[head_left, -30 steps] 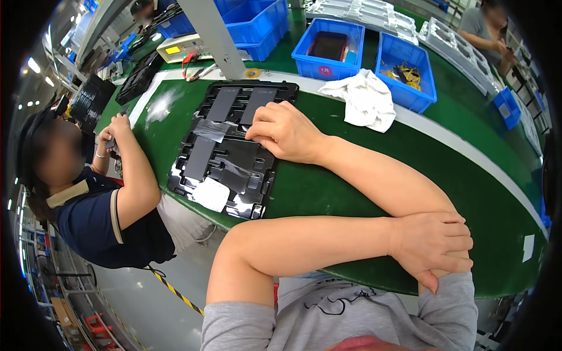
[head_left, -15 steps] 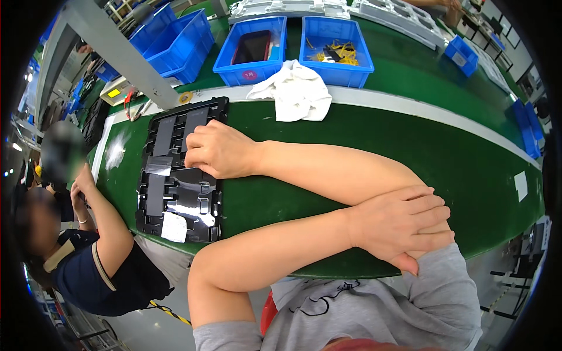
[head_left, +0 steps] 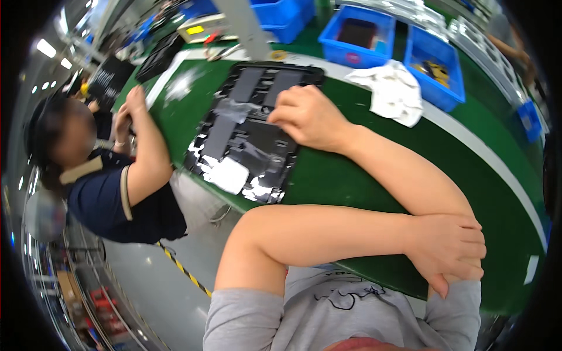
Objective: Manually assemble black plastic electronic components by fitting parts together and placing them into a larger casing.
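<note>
On the green bench lies a black plastic tray [head_left: 275,131] with dark grey strips, clear film and a white label [head_left: 227,174] at its near end. My right hand [head_left: 310,117] rests at the tray's right side, its fingers curled and closed; what their tips pinch, if anything, is hidden. My left arm crosses in front of my body. My left hand [head_left: 445,248] is wrapped round my right arm [head_left: 410,175] near the elbow, just below the grey sleeve.
Behind the tray are a grey metal post [head_left: 243,29], a crumpled white cloth [head_left: 389,93], a blue bin [head_left: 357,55] holding a dark flat item, and another blue bin [head_left: 434,96] with yellow pieces. A co-worker [head_left: 126,187] sits on the left.
The view has swung left, so the bench and tray appear shifted right and tilted. My right hand stays at the tray and my left hand still clasps my right arm.
</note>
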`<action>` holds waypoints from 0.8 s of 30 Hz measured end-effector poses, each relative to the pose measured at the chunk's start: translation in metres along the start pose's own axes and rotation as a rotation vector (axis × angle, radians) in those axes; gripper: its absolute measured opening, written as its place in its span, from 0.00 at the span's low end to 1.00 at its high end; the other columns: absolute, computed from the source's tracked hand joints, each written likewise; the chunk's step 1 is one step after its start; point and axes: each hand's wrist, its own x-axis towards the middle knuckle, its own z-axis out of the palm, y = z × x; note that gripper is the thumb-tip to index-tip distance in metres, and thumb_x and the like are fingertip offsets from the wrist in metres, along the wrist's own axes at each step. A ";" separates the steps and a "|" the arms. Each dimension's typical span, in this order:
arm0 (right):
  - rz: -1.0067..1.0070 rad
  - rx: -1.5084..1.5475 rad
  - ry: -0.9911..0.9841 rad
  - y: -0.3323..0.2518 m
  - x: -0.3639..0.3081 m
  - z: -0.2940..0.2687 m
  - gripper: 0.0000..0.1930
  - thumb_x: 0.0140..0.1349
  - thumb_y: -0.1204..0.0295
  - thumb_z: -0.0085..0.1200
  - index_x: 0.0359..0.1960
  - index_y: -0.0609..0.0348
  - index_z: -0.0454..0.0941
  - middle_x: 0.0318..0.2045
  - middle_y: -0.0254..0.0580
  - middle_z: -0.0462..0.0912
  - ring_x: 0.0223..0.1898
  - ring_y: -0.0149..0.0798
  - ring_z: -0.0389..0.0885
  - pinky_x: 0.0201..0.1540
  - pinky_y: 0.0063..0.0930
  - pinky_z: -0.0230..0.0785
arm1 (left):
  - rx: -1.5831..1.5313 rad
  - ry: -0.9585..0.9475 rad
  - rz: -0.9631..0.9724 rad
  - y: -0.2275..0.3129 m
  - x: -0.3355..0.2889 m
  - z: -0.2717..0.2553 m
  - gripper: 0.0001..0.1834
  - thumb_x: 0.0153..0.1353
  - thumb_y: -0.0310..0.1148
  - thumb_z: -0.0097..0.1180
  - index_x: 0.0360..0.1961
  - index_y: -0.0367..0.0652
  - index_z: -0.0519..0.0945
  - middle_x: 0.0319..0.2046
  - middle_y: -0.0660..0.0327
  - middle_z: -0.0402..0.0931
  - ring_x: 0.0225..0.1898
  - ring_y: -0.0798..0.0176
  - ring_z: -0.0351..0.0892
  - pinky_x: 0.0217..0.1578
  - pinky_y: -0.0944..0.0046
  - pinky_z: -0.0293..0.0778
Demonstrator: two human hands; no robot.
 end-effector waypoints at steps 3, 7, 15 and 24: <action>0.044 0.021 -0.028 -0.002 0.001 -0.003 0.07 0.49 0.76 0.59 0.31 0.52 0.80 0.28 0.32 0.73 0.34 0.37 0.72 0.39 0.32 0.61 | 0.028 0.054 0.025 0.000 0.000 0.002 0.37 0.42 0.65 0.57 0.46 0.49 0.73 0.39 0.54 0.71 0.43 0.49 0.71 0.49 0.50 0.62; 0.106 -0.019 -0.026 -0.002 0.004 -0.001 0.05 0.49 0.74 0.59 0.29 0.52 0.80 0.28 0.32 0.73 0.35 0.37 0.73 0.38 0.32 0.61 | 0.039 0.078 0.040 -0.001 -0.001 0.004 0.37 0.42 0.66 0.57 0.45 0.49 0.73 0.39 0.55 0.72 0.42 0.50 0.71 0.49 0.50 0.63; 0.118 -0.029 -0.055 -0.002 0.022 0.009 0.10 0.49 0.74 0.60 0.36 0.54 0.80 0.33 0.35 0.74 0.37 0.39 0.73 0.40 0.32 0.61 | 0.055 0.156 0.092 -0.005 0.003 -0.004 0.34 0.47 0.69 0.50 0.39 0.49 0.74 0.31 0.57 0.70 0.32 0.52 0.72 0.39 0.53 0.67; -0.078 -0.077 -0.319 -0.004 0.035 0.022 0.10 0.56 0.66 0.57 0.40 0.51 0.81 0.57 0.35 0.71 0.58 0.37 0.68 0.57 0.40 0.59 | 0.158 0.276 0.108 -0.007 0.004 -0.010 0.31 0.49 0.70 0.44 0.31 0.51 0.75 0.24 0.62 0.68 0.26 0.56 0.68 0.29 0.58 0.61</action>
